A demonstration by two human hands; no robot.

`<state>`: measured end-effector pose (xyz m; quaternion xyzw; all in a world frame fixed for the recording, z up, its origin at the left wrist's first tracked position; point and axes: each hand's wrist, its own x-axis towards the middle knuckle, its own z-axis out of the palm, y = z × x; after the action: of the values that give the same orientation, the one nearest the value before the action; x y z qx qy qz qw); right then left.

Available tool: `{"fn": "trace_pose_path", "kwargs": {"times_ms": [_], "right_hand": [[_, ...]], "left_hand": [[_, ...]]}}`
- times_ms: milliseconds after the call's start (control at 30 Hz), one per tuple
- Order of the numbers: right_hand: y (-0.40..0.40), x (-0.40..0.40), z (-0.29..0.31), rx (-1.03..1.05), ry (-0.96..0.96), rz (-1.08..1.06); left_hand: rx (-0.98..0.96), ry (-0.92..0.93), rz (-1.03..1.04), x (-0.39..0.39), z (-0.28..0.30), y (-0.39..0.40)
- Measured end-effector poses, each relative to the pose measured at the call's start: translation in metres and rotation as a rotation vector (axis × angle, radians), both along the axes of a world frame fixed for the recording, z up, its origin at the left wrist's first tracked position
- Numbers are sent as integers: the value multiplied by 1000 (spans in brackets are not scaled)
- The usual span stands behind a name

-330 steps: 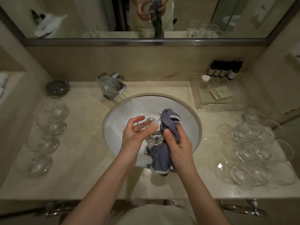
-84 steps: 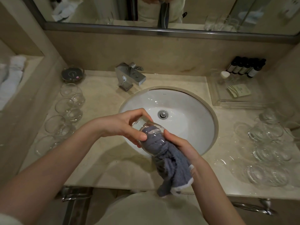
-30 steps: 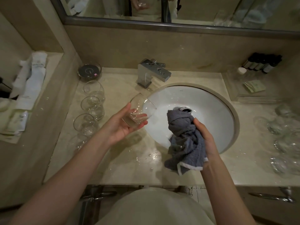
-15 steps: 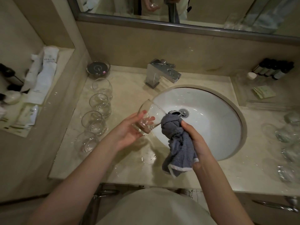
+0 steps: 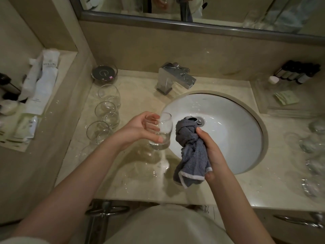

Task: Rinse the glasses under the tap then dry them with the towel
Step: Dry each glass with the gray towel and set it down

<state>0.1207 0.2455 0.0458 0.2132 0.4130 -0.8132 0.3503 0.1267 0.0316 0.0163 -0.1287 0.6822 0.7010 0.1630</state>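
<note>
A clear stemless glass (image 5: 161, 131) is held upright just off the left rim of the white sink (image 5: 246, 138), above the wet edge of the table (image 5: 140, 95). The left hand (image 5: 140, 127) wraps round it, fingers curled across the far side and thumb low near the base. Just to the right of the glass, over the sink, the right hand (image 5: 209, 148) clutches a bunched grey towel (image 5: 190, 148), its twisted end pointing up beside the glass's mouth, close to it but apart. The step in hand looks like drying: to do it well, the twisted end should go down into the bowl while the left hand turns the glass, then wipe the outside and base, with a firm grip since wet glass slips. Left of the sink, a row of glasses (image 5: 105, 111) stands on the table; right of it, more glasses (image 5: 313, 141) cluster, blurred. The tap (image 5: 175, 78) sits behind the sink, not visibly running.
</note>
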Motion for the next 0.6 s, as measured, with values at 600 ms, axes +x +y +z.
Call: {"fn": "trace_pose_path", "kwargs": {"times_ms": [600], "right_hand": [[16,-3,-9,89,-59,-76]], "left_hand": [[-946,209,230,-69,-23,-83]]}}
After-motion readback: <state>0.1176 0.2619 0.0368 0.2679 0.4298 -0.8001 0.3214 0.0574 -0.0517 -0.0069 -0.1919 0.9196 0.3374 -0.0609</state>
